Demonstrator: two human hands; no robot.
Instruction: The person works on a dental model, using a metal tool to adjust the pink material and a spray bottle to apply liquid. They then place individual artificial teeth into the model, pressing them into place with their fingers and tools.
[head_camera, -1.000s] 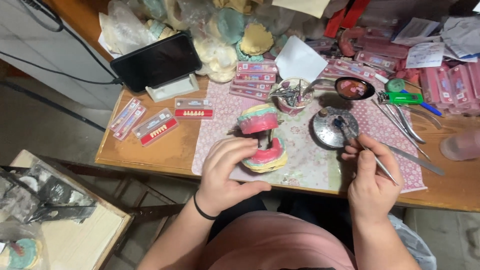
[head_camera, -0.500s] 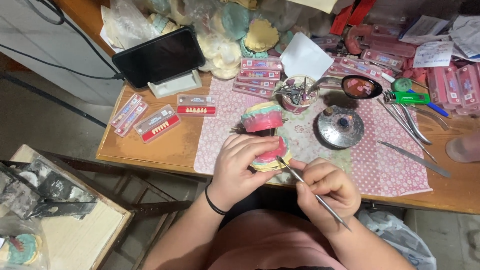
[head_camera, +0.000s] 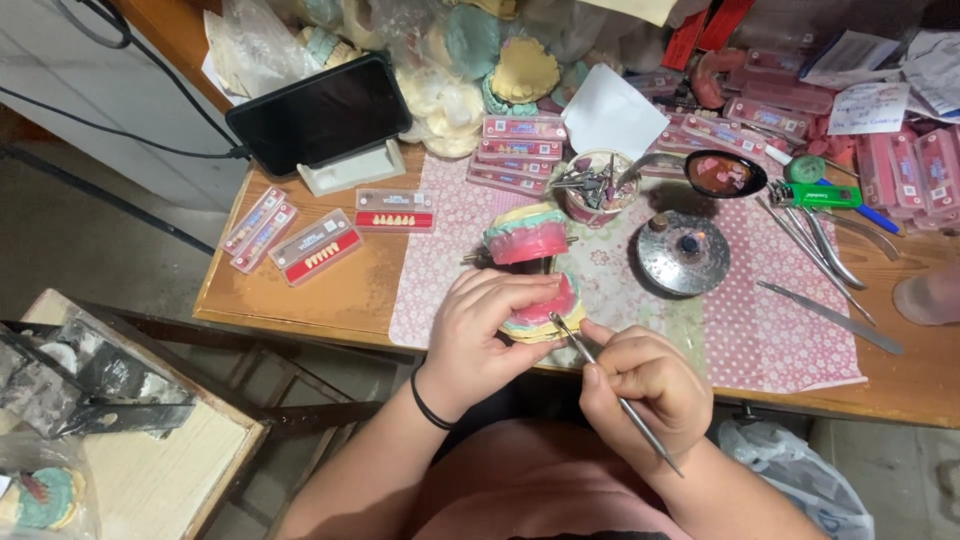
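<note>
Waxing up the lower denture model, tool tip right at the rim

Left hand (head_camera: 487, 335) is gripping the pink wax denture model (head_camera: 545, 308) at the desk (head_camera: 350, 290) edge; right hand (head_camera: 645, 385) is pinching a thin metal carver (head_camera: 612, 390), tip touching the wax; I'd be bracing both hands together and going with light strokes, so it's not gouging.
</note>
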